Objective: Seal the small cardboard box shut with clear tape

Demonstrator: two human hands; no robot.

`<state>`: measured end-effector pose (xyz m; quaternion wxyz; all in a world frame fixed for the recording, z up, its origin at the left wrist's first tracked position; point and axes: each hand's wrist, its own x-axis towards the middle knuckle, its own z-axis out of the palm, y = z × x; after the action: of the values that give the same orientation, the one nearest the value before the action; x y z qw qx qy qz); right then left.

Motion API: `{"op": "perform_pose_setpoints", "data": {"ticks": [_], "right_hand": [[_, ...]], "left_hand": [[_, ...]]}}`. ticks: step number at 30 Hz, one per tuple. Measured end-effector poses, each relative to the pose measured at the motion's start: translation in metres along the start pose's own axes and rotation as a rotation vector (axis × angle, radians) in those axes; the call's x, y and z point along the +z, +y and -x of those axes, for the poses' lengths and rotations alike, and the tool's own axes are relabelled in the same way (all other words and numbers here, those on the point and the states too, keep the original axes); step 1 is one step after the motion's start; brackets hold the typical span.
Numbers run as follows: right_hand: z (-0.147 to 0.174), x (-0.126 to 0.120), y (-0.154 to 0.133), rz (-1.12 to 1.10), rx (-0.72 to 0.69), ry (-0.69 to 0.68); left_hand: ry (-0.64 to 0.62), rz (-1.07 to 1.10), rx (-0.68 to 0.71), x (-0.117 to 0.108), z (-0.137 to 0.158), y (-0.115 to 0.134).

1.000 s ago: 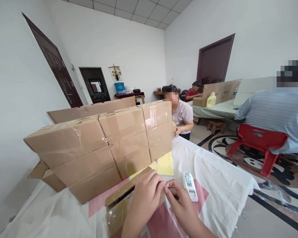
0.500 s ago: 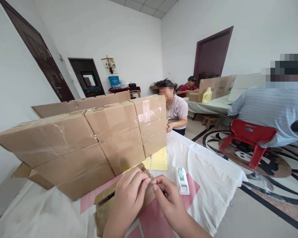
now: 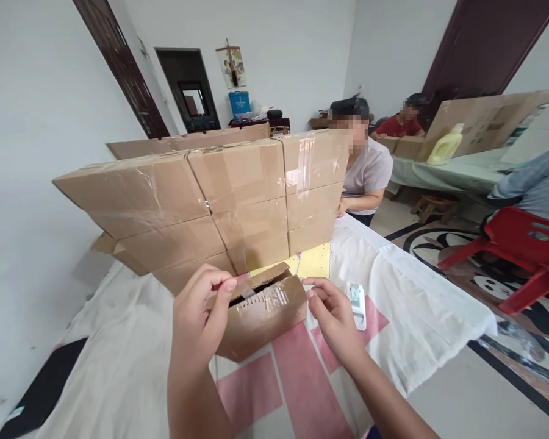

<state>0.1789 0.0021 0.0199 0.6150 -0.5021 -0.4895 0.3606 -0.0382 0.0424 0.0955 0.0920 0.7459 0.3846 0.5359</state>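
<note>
The hands about an open box. The left hand [image 3: 201, 317] is bent at the left end of the box [image 3: 265, 323], thumb and forefinger drawn close together; the right hand [image 3: 333, 308] is half curled at the right end, its thumb and forefinger slightly parted. Whether either holds anything, or the right touches the cardboard, cannot be told. The box lies on the tabletop [image 3: 416, 305], between the hands and in front of a stack [image 3: 247, 207] of cartons, its dark slot uppermost and a raised flap [image 3: 269, 276] along the far side.

Possible faults, judged from this arrangement: (a) an uneven pull at one end might slide or twist the box, since neither hand appears to brace it and the cloth [image 3: 251, 390] beneath could shift with it; (b) the clear tape [image 3: 278, 294] on its upper face might cling to a fingertip, a sharp tug then tearing the cardboard; (c) anything small slipping from a pinch could fall into the slot, where shadow would hide it; (d) an outward sweep of the right hand might knock the white device [image 3: 357, 299] just beside it.
</note>
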Motion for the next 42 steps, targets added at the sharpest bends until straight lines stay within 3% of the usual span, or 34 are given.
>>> {"op": "perform_pose_setpoints", "data": {"ticks": [5, 10, 16, 20, 24, 26, 35, 42], "right_hand": [[-0.025, 0.007, 0.015, 0.049, -0.076, 0.024], [-0.042, 0.013, 0.017, -0.148, 0.01, -0.013], [-0.047, 0.008, 0.026, -0.298, 0.009, -0.013], [-0.05, 0.005, 0.03, -0.156, -0.071, 0.001], [-0.056, 0.008, 0.036, 0.213, -0.3, -0.234], [-0.062, 0.012, 0.044, 0.276, -0.351, -0.34], [-0.06, 0.01, 0.071, 0.037, -0.26, -0.286], [-0.055, 0.009, 0.078, 0.054, -0.373, -0.279]], "left_hand": [[0.005, -0.017, -0.1, -0.003, -0.002, -0.006], [-0.031, -0.028, -0.127, 0.0, -0.004, -0.009], [-0.023, -0.072, -0.154, -0.003, -0.004, -0.018], [-0.054, -0.087, -0.16, -0.001, -0.004, -0.023], [-0.135, -0.079, -0.172, 0.002, -0.004, -0.028], [-0.189, -0.059, -0.197, 0.004, -0.005, -0.031], [-0.682, -0.164, -0.298, 0.022, -0.006, -0.057], [-0.689, -0.112, -0.295, 0.035, -0.004, -0.058]]}}
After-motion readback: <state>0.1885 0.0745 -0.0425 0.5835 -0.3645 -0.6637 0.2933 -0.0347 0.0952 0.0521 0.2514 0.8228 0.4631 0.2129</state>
